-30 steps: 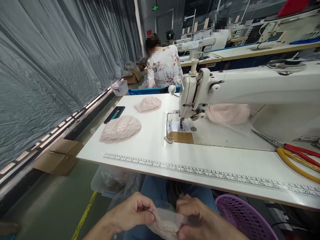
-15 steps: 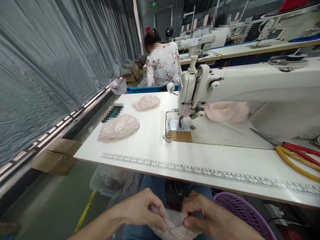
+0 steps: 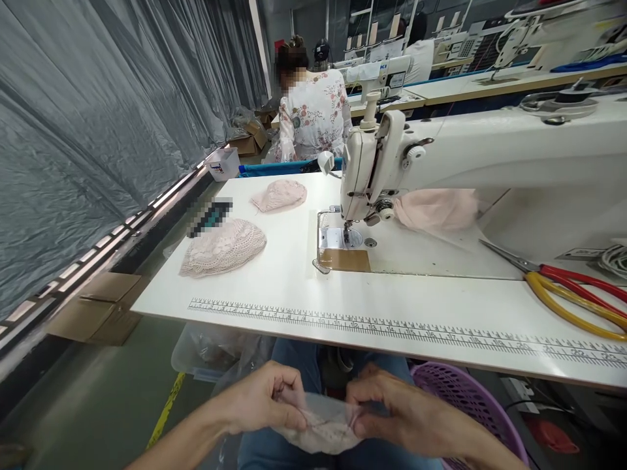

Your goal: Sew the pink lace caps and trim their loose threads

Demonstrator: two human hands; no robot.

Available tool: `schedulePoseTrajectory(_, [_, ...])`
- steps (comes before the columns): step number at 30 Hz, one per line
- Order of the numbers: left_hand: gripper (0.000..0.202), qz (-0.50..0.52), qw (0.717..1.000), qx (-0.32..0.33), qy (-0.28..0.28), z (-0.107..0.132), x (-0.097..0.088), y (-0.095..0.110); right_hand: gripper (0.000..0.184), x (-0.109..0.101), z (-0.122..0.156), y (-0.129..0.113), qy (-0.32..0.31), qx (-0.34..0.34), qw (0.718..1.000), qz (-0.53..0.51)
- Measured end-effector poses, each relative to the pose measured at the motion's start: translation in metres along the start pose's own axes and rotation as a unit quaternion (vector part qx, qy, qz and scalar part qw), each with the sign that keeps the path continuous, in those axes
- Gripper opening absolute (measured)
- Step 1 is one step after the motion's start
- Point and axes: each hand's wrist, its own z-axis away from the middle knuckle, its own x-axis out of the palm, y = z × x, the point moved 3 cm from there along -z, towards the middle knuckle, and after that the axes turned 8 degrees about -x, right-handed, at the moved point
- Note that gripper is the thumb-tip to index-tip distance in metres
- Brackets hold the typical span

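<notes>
Above my lap, in front of the table edge, a piece of pale lace fabric with a sheer layer is stretched between my hands. My left hand pinches its left end between thumb and fingers. At the right end, my right hand grips it the same way. On the white table lie a large pale pink lace piece and a smaller pink one behind it. The sewing machine stands over its needle plate, with peach sheer fabric behind the needle area.
Scissors with red and yellow handles lie at the table's right. A printed ruler runs along the front edge. Below are a purple basket and a clear plastic bin. A person in a floral top sits ahead.
Both hands have moved a little apart and the lace piece between them is pulled wider, showing more of its sheer layer. The camera view has shifted slightly.
</notes>
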Motion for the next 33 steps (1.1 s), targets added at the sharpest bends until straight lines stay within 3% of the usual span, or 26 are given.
schedulePoseTrajectory(9, [0.047, 0.028, 0.999, 0.017, -0.038, 0.002, 0.002, 0.003, 0.017, 0.008, -0.009, 0.000, 0.002, 0.000, 0.998, -0.059])
schedulePoseTrajectory(13, [0.041, -0.037, 0.999, 0.016, -0.017, 0.000, 0.008, 0.006, 0.031, 0.017, -0.020, 0.003, -0.013, -0.017, 0.994, -0.104])
schedulePoseTrajectory(16, [0.040, -0.090, 0.996, 0.009, 0.012, -0.009, 0.018, 0.001, 0.026, 0.019, -0.023, 0.006, 0.002, -0.012, 0.997, -0.082])
schedulePoseTrajectory(19, [0.036, -0.078, 0.997, 0.007, 0.006, -0.020, 0.031, -0.008, 0.014, 0.020, -0.020, 0.008, 0.034, -0.005, 0.999, -0.029])
schedulePoseTrajectory(21, [0.035, -0.094, 0.995, 0.036, 0.002, -0.024, 0.037, -0.012, 0.006, 0.021, -0.016, 0.009, 0.047, -0.004, 0.999, -0.002])
schedulePoseTrajectory(24, [0.036, -0.163, 0.982, 0.096, 0.019, -0.023, 0.039, -0.010, 0.007, 0.022, -0.013, 0.009, 0.035, -0.004, 0.999, 0.005])
schedulePoseTrajectory(26, [0.039, -0.174, 0.979, 0.099, 0.020, -0.020, 0.037, -0.007, 0.010, 0.020, -0.012, 0.009, 0.021, 0.000, 1.000, -0.004])
schedulePoseTrajectory(30, [0.045, -0.132, 0.989, 0.056, -0.036, -0.014, 0.034, -0.001, 0.003, 0.014, -0.009, 0.006, 0.003, 0.000, 1.000, -0.021])
schedulePoseTrajectory(33, [0.049, -0.097, 0.992, 0.023, -0.077, -0.012, 0.032, -0.001, 0.009, 0.013, -0.008, 0.006, -0.008, -0.017, 0.999, -0.045])
